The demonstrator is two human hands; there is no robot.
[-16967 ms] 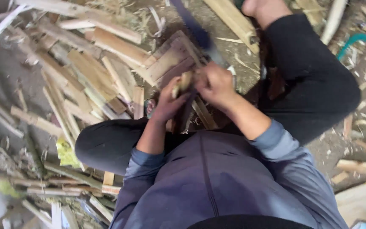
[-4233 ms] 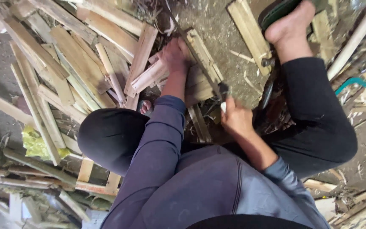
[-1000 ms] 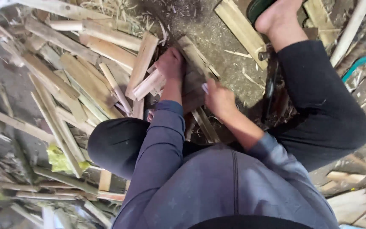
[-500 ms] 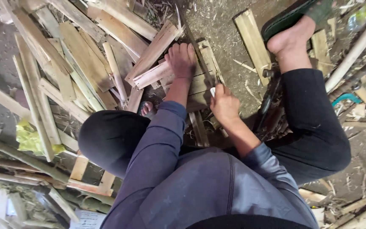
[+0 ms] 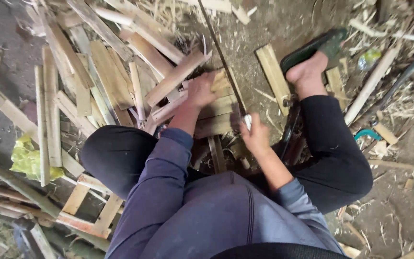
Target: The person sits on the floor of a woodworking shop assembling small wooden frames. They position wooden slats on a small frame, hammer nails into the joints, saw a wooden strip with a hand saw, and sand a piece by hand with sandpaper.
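Dirt floor, littered all over with chips and shavings. To the left and above, a loose heap of split slats, lying crossed at many angles; more offcuts at lower left, beside a yellow bag. Left hand stretched forward and closed over a short pale piece, which sits on a low stack of flat boards directly ahead, between the knees. Right hand drawn back nearer the body, fingers curled round something small and pale at the top of the fist; possibly a handle, but too blurred to tell. A thin dark rod slanting up from beside the boards toward the top edge. Judging by the heap, much splitting already done; the piece under the left hand looks whole so far, so work on it barely begun, and no sorted or bundled pile anywhere in sight. Room tight: slats crowd right up against the left side of the boards, one long slat angled just beside the left wrist. On the right, a bare foot in a green sandal and the bent leg close off that side. Open ground only straight ahead, past the boards, and at far lower right.
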